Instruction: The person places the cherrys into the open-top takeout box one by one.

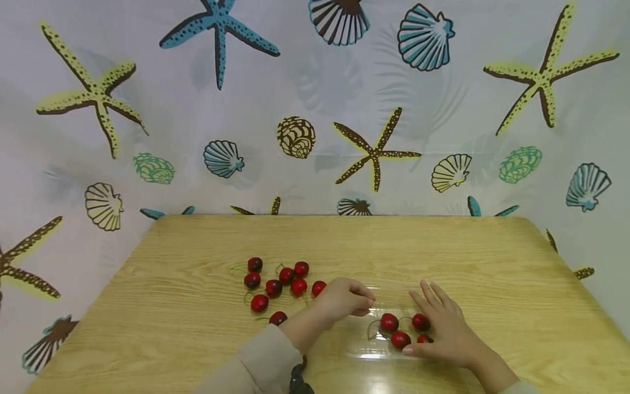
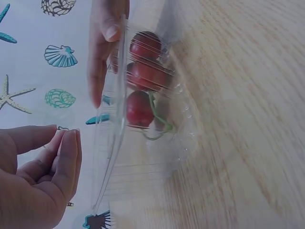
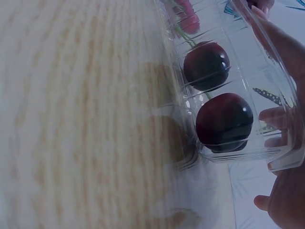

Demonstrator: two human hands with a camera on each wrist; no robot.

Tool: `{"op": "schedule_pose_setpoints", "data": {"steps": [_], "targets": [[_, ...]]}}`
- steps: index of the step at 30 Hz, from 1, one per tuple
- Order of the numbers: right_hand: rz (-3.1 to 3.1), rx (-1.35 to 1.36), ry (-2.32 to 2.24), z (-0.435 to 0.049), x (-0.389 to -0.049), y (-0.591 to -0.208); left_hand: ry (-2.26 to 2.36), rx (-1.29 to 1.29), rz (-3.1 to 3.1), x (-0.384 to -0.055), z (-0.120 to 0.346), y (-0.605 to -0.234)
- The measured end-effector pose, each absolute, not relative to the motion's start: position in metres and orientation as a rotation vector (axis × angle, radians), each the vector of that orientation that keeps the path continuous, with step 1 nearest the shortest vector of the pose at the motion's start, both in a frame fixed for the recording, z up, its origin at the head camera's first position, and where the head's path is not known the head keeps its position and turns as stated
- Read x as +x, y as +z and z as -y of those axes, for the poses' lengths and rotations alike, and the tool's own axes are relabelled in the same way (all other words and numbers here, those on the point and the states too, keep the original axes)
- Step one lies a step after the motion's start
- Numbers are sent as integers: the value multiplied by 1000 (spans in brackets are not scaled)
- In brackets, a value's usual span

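A clear plastic container (image 1: 359, 350) on the table holds several red cherries (image 1: 389, 322), some with green stems. At its left end is my left hand (image 1: 343, 299), thumb and fingertips bent close together with a small gap. No cherry shows between those fingers in the left wrist view. My right hand (image 1: 445, 328) lies along the container's right end, fingers spread and fairly straight, thumb at the near rim. It partly hides one cherry (image 1: 425, 339). Through the clear wall in the right wrist view, dark cherries (image 3: 225, 121) rest near that end.
To the left on the wooden table (image 1: 197, 328) lie several loose cherries (image 1: 274, 288), some with stems. One cherry (image 1: 278, 318) is partly hidden by my left forearm, another (image 1: 318, 288) sits beside my left hand. A cloth printed with shells and starfish (image 1: 374, 153) hangs behind the table.
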State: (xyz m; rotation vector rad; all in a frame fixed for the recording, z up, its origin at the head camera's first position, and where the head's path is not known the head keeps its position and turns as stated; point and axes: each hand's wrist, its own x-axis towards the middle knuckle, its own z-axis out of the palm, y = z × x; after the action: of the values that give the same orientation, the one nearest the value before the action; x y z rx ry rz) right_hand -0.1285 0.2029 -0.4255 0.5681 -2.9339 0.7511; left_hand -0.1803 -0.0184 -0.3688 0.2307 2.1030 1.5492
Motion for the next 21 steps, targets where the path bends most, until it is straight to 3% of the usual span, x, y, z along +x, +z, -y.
{"op": "schedule_pose_setpoints", "data": {"steps": [21], "targets": [[2940,568,780,-204,-129,-424,1631,235,-2030,-178,68,-365]]}}
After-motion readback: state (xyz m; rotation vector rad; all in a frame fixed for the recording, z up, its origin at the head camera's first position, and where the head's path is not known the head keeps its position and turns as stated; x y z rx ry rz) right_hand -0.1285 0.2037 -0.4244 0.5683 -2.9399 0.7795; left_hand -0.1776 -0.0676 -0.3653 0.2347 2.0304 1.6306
